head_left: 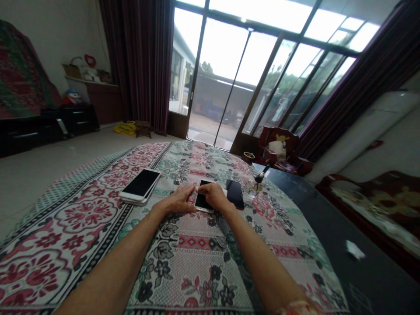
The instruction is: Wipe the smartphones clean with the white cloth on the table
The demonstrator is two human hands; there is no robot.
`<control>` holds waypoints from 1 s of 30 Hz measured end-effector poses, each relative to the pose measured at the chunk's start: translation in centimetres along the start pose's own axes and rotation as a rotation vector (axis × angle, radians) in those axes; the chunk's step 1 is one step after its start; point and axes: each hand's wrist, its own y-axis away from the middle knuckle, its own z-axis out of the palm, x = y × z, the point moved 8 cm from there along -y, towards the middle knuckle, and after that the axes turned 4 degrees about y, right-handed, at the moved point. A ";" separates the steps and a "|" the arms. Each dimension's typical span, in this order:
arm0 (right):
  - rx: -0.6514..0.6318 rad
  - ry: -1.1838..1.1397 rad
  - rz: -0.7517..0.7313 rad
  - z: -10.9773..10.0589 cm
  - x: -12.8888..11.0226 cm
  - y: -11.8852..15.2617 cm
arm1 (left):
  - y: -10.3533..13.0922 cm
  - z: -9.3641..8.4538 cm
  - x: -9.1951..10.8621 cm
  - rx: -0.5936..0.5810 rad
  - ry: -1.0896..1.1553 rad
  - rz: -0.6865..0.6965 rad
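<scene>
A white-framed smartphone [203,204] with a dark screen lies on the patterned tablecloth in front of me. At its left edge rests my left hand [180,199], fingers stretched out and thumb apart, touching or nearly touching the phone's side. Over the upper screen bends my right hand [213,194], its fingers curled together; anything between them is hidden. Just right of that hand lies a dark phone-like slab [235,194], with a small white edge showing between them. Off to the left, a larger white device with a black screen [141,183] sits stacked on another flat white one.
A black-handled brush-like item [261,174] stands by a clear glass vessel [251,188] right of the phones. The floral tablecloth [210,280] covers the round table. Beyond are a dark side surface [328,236] with a crumpled white tissue [355,250], a wooden chair and glass doors.
</scene>
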 end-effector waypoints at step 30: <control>0.017 0.115 0.142 0.3 2.9 -4.2 | 0.0 0.2 0.3 0.005 -0.089 0.031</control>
